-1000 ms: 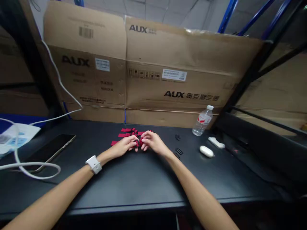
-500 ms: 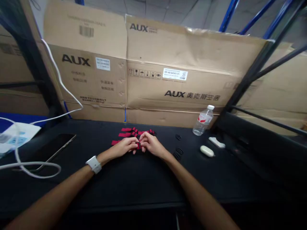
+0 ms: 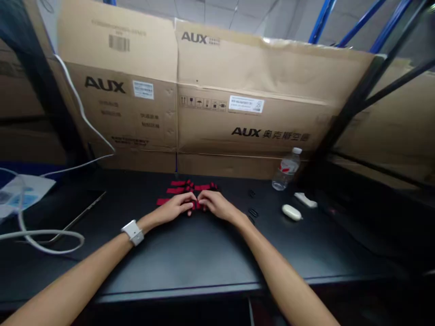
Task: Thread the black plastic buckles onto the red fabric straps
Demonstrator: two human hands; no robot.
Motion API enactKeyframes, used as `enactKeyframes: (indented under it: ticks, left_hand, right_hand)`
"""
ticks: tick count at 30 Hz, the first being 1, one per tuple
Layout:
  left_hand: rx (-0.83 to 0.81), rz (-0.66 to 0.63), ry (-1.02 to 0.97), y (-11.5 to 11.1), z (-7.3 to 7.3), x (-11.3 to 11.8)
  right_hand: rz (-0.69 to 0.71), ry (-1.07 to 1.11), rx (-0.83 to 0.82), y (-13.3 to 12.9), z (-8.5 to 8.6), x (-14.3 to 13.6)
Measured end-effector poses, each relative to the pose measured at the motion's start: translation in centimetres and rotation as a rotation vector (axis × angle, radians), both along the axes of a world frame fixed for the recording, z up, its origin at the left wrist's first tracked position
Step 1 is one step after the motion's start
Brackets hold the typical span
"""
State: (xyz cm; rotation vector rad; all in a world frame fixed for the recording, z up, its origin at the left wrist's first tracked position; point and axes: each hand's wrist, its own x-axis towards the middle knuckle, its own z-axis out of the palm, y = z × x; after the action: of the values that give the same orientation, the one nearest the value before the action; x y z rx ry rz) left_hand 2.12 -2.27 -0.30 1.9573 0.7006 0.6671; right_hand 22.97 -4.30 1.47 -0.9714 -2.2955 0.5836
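Observation:
My left hand [image 3: 178,207] and my right hand [image 3: 215,203] meet over the black table, fingers closed on a small red strap piece [image 3: 197,204] with a dark part. Its details are mostly hidden by the fingers. Just behind my hands lie more red straps [image 3: 175,190] with black fittings, and one red strap end [image 3: 162,201] sticks out left of my left hand. Several black rings or buckles [image 3: 253,212] lie to the right of my right hand.
On the right stand a clear bottle [image 3: 286,170], a cream oval case [image 3: 291,212] and a white object [image 3: 306,199]. A phone [image 3: 79,210], a white cable [image 3: 81,108] and a paper packet [image 3: 29,192] are at left. Cardboard [image 3: 217,122] walls the back edge.
My right hand's fingers have shifted slightly and turned over the red piece, and both hands stay together. The view has moved a little, and the table looks brighter.

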Motion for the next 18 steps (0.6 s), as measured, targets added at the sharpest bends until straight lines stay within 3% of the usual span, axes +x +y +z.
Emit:
enactKeyframes:
  ticks: [7, 15, 18]
  left_hand:
    - [-0.009, -0.019, 0.012, -0.05, -0.24, -0.03]
    - [0.019, 0.016, 0.036, 0.11, 0.04, -0.11]
    - [-0.03, -0.025, -0.02, -0.12, 0.15, 0.12]
  right_hand:
    - [-0.019, -0.017, 0.089, 0.13, -0.87, -0.39]
    - [-0.013, 0.1, -0.02, -0.48, -0.22, -0.85]
    - [-0.002, 0.153, 0.05, -0.69, 0.01, -0.98]
